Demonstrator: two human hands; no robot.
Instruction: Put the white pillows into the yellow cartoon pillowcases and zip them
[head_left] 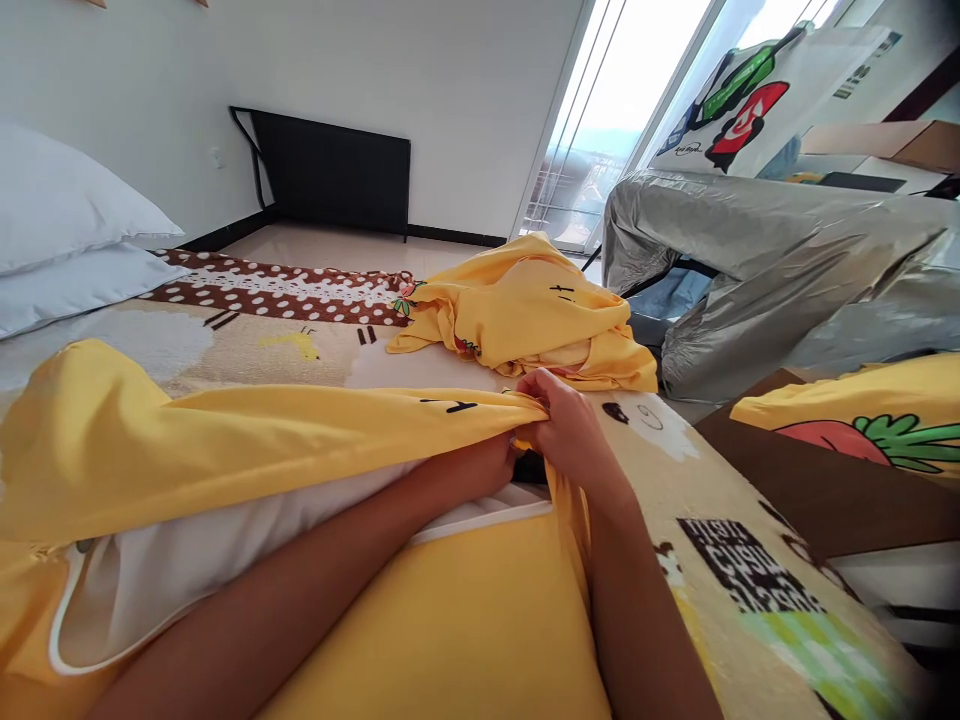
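Here, yellow cloth (300,432) lies clamped in right fingers (541,383); whether the left hand (496,462) grips, I cannot tell.

I held a yellow fabric cover (442,620) across the lower left and centre of the frame, its white-edged opening gaping on a pale inside, its upper flap stretched toward a bunched edge mid-frame, near black printed marks.

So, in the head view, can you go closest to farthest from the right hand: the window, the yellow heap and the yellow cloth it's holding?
From the right hand:
1. Yellow cloth: in its grip.
2. Yellow heap: just beyond, on the blanket.
3. Window: at the back, past the heap.
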